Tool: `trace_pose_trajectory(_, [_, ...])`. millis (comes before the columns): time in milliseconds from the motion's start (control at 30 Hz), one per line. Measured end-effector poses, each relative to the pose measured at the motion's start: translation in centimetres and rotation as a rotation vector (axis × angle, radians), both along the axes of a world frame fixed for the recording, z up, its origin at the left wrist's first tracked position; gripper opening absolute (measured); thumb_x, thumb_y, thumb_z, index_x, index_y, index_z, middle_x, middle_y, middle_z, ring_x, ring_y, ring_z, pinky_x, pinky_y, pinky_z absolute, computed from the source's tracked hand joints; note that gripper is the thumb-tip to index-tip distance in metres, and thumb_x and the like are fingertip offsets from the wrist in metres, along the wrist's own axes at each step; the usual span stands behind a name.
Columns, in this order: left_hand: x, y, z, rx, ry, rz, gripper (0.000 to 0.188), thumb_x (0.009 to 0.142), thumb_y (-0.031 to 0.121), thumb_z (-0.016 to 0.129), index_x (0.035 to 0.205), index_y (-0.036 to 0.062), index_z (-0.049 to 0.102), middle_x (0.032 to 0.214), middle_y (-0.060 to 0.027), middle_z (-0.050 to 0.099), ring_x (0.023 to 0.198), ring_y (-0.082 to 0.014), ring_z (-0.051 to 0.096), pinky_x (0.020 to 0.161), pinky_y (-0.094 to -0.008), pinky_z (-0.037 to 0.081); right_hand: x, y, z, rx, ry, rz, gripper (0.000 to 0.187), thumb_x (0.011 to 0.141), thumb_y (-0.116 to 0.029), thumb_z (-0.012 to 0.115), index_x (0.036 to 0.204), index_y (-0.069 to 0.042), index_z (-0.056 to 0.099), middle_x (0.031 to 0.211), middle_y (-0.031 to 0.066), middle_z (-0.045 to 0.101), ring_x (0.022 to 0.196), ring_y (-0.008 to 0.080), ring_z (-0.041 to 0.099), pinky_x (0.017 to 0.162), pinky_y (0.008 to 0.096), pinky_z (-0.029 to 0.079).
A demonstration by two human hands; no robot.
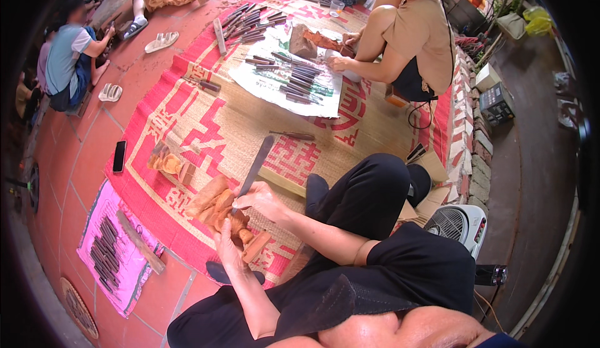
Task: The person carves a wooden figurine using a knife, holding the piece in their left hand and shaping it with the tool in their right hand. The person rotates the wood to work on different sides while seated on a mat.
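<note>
Seated on the red-patterned woven straw mat (206, 129), you steady a pale orange, half-carved wooden figure (222, 213) at lower centre-left of the frame, your left hand (228, 248) wrapped around its lower end. Your right hand (262, 199) is closed on a long dark metal carving chisel (255, 168), whose long axis slants from upper right down-left, its tip meeting the figure just below-left of that grip. A black phone (119, 156) lies at left
</note>
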State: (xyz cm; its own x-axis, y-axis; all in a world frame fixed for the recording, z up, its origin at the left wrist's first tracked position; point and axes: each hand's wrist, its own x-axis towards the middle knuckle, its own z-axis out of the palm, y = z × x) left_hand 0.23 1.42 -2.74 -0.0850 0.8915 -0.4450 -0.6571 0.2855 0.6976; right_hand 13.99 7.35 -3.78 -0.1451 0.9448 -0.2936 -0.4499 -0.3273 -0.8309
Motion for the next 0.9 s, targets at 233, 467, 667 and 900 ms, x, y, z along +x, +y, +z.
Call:
trace_pose_trajectory(233, [0.2, 0.1, -1.0, 0.007, 0.063, 0.079, 0.065, 0.091, 0.016, 0.059, 0.144, 0.0099, 0.021, 0.126, -0.0139, 0.051, 0.095, -0.0285, 0.063, 0.076, -0.0369, 0.055, 0.0, -0.1, 0.8, 0.003, 0.027, 0.040, 0.009, 0.075, -0.006, 0.069, 0.084, -0.003, 0.068, 0.072, 0.0000, 0.063, 0.062, 0.0075, 0.054, 0.057, 0.0228, 0.042])
trace_pose_trajectory(467, [0.5, 0.1, 0.8, 0.001, -0.008, 0.041, 0.072, 0.089, 0.008, 0.060, 0.147, 0.0125, 0.018, 0.133, -0.0136, 0.045, 0.113, -0.0264, 0.054, 0.089, -0.0403, 0.051, 0.8, 0.4, -0.4, -0.049, 0.042, 0.065, 0.017, 0.076, -0.006, 0.071, 0.092, -0.003, 0.066, 0.079, 0.0008, 0.065, 0.072, 0.0083, 0.058, 0.067, 0.0241, 0.045])
trace_pose_trajectory(667, [-0.1, 0.0, -0.2, 0.002, 0.005, 0.059, 0.072, 0.089, 0.008, 0.060, 0.147, 0.0113, 0.018, 0.132, -0.0134, 0.046, 0.111, -0.0271, 0.055, 0.084, -0.0406, 0.053, -0.1, -0.2, 0.9, 0.033, 0.000, 0.083, 0.012, 0.075, -0.007, 0.070, 0.086, -0.003, 0.068, 0.075, 0.0000, 0.064, 0.068, 0.0073, 0.056, 0.063, 0.0232, 0.044])
trace_pose_trajectory(900, [0.5, 0.2, -0.6, 0.006, 0.066, 0.084, 0.059, 0.090, 0.017, 0.060, 0.139, 0.0093, 0.027, 0.120, -0.0124, 0.055, 0.089, -0.0276, 0.065, 0.064, -0.0341, 0.055, 0.9, 0.4, -1.1, -0.074, 0.019, 0.104, 0.021, 0.076, -0.004, 0.071, 0.097, -0.002, 0.065, 0.086, 0.0018, 0.067, 0.080, 0.0089, 0.061, 0.073, 0.0241, 0.047])
